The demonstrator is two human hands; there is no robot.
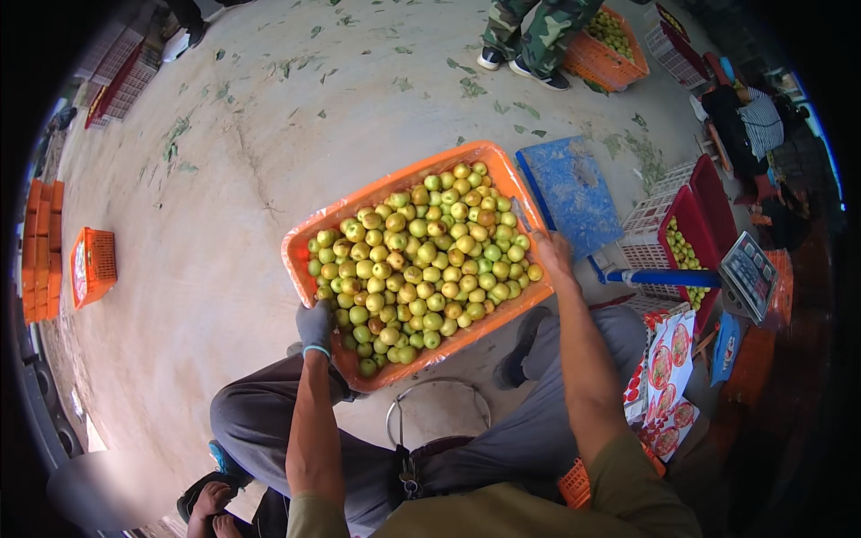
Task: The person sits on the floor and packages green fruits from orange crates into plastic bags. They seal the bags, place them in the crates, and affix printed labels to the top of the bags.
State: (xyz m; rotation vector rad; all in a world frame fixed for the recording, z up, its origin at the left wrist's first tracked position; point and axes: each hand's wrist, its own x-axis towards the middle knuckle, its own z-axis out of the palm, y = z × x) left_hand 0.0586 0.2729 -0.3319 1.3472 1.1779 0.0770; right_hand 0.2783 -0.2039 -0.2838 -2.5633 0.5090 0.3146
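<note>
An orange plastic crate (430, 363), lined with clear film, is held tilted before my knees. It is heaped with small round yellow-green and brown-blotched fruit (424, 252) that look like jujubes. My left hand (314, 327), in a grey glove with a light blue cuff, grips the crate's near left corner. On the right end wall, my right hand (553, 252) holds the rim; whether it wears a glove is hard to tell. Just beyond that hand lies the blue platform (572, 188) of a floor scale. Its blue post (662, 278) leads to a display head (748, 277).
White crates with dark red lining (686, 222) stand right of the scale. A person in camouflage trousers (538, 40) stands ahead, near another orange crate (599, 64). Orange crates (44, 252) are stacked far left. A metal ring (438, 411) lies between my legs. Another person's hands (214, 499) show lower left.
</note>
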